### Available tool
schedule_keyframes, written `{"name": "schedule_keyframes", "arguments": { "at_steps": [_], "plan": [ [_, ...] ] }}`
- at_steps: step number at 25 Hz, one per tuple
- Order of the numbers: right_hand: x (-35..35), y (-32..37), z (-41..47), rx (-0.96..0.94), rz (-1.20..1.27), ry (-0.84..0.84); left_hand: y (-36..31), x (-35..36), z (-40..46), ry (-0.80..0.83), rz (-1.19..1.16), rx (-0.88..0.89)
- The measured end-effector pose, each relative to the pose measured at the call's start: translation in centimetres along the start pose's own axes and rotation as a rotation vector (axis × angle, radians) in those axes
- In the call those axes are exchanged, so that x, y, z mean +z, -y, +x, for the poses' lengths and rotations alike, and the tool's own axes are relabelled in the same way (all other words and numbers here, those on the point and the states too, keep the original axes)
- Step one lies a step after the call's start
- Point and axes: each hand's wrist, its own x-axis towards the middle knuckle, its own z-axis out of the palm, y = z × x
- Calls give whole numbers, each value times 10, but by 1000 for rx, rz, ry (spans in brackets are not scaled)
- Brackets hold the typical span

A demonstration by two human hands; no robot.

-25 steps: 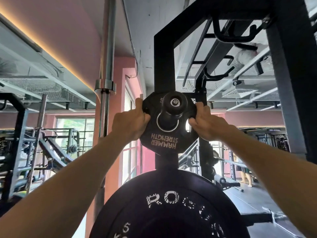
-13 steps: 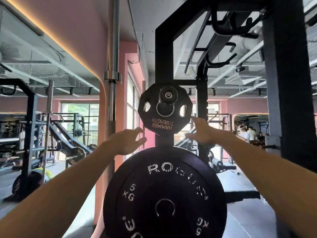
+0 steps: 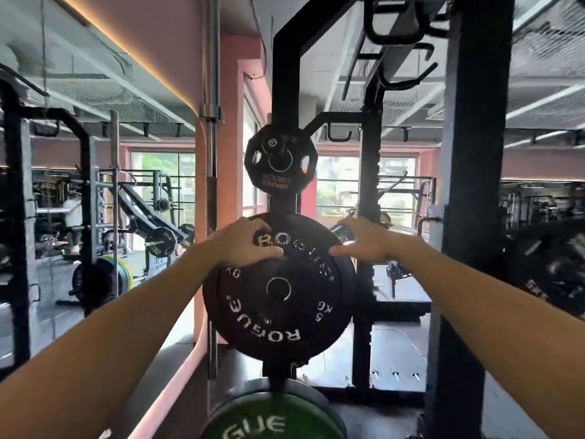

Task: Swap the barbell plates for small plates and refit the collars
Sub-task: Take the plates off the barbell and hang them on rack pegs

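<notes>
on the black rack upright (image 3: 286,74), storage pegs, top to bottom:

- upper peg: small black grip plate (image 3: 281,164), twelve-sided, with cut-out handles and "hammer strength" lettering upside down. hangs free; no hand touches it.
- middle peg: black bumper plate (image 3: 278,289), marked "rogue" and 5 kg, seated on its peg, face toward the camera. appears to be more than one plate deep, count uncertain.
- lower peg: green plate (image 3: 272,419), partly cut off by the bottom edge.

hands, both at the upper rim of the black bumper plate:

- left hand (image 3: 245,245): fingers curled over the plate's top-left edge, gripping it.
- right hand (image 3: 364,243): fingers spread and fairly straight, resting against the top-right face and rim; not closed round it.

elsewhere: spare barbell (image 3: 212,122) stood upright beside the pink wall; other racks and a loaded bar in the far room, left.

task status, judged: plate selection at the rack is in hand; the 5 kg plate is not yet off its peg. the working barbell, its sleeves and the collars are out of view, so whether the heavy plates are off cannot be told. fitting small plates and refitting collars seem to remain.
</notes>
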Motion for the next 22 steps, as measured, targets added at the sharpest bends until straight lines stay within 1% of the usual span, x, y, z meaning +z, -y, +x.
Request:
{"name": "schedule_keyframes", "arguments": {
  "at_steps": [3, 7, 9, 11, 15, 18, 22],
  "plan": [
    [-1, -10, -35, -10, 21, 5, -23, -12, -42, -17, -23, -5],
    [-31, 3, -97, -44, 17, 19, -59, -37, -95, -1, -29, -67],
    [-45, 7, -126, -52, 32, 39, -80, -48, -117, -6, -35, -91],
    [-56, 6, -153, -53, 54, 22, -102, -54, -138, -12, -41, -96],
    [-70, -1, -229, -58, 29, 29, -155, -58, -195, -6, -76, -106],
    [-82, -15, -292, -20, 16, 60, -200, -50, -234, 14, -91, -87],
    [-107, -52, -361, 62, -32, 72, -257, -44, -261, 49, -130, -64]
  ]
}}
